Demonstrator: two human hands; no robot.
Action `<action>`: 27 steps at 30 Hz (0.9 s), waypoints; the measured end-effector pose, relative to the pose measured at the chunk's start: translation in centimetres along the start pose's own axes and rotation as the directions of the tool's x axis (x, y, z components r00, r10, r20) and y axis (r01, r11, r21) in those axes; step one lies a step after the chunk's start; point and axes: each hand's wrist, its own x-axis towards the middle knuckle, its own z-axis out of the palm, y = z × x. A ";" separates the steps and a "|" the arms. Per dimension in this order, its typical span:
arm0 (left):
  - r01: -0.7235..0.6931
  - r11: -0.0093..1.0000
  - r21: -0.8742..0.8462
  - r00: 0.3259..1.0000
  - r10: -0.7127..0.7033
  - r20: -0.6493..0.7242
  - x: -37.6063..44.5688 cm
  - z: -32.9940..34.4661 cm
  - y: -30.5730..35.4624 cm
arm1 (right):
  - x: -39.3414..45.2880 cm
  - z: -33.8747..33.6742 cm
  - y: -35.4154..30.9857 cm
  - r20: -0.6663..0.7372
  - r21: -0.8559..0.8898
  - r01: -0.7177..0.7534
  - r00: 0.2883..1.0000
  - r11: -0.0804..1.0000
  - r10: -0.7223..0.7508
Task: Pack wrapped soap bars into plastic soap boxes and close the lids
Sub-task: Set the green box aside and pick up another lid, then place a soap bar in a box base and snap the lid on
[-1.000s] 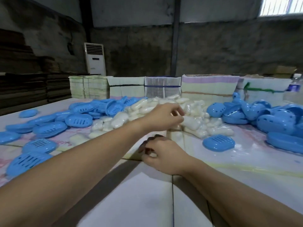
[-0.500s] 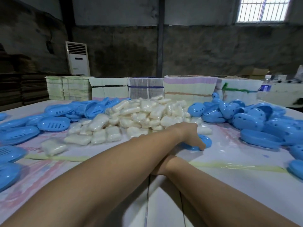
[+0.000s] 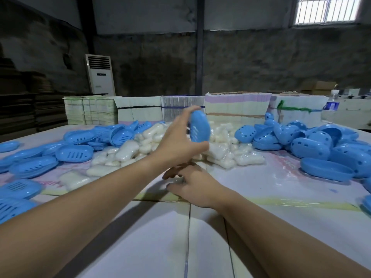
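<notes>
Dim concrete walls and bundled flat cartons (image 3: 236, 106) back a wide white table (image 3: 261, 227) that is heaped with work not yet done. At its middle lies a mound of wrapped soap bars (image 3: 226, 151); slotted blue trays (image 3: 74, 152) spread to the left, and domed blue lids and shells (image 3: 313, 145) pile up on the right. The left hand (image 3: 178, 145) is raised above the mound, fingers and thumb curled round one blue soap box piece (image 3: 199, 127) held on edge. The right hand (image 3: 192, 184) rests low on the table, fingers bent over something pale; what it grips cannot be made out. No finished box can be picked out with certainty, so most of the packing appears to remain.
</notes>
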 end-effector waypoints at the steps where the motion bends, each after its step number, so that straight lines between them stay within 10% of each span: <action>1: 0.015 0.988 -0.156 0.994 -0.032 -0.105 -0.9 -0.6 -0.5 | 0.1 -0.1 0.2 -0.011 0.008 -0.011 1.000 1.000 0.011; 7: 0.181 0.815 -0.551 0.953 -0.285 -0.107 -6.6 -1.4 -4.5 | 0.0 -1.6 2.2 -0.214 -0.031 -0.180 0.962 0.983 0.169; 18: 0.354 0.914 -0.199 0.893 -0.267 0.361 -7.4 -2.1 -5.5 | 0.0 -4.0 5.5 -0.479 0.160 -0.368 0.783 0.916 0.398; 27: 0.272 0.962 -0.014 0.870 -0.240 0.431 -7.3 -2.9 -5.8 | -0.1 -4.0 7.5 -0.397 -0.257 -0.567 0.800 0.783 0.449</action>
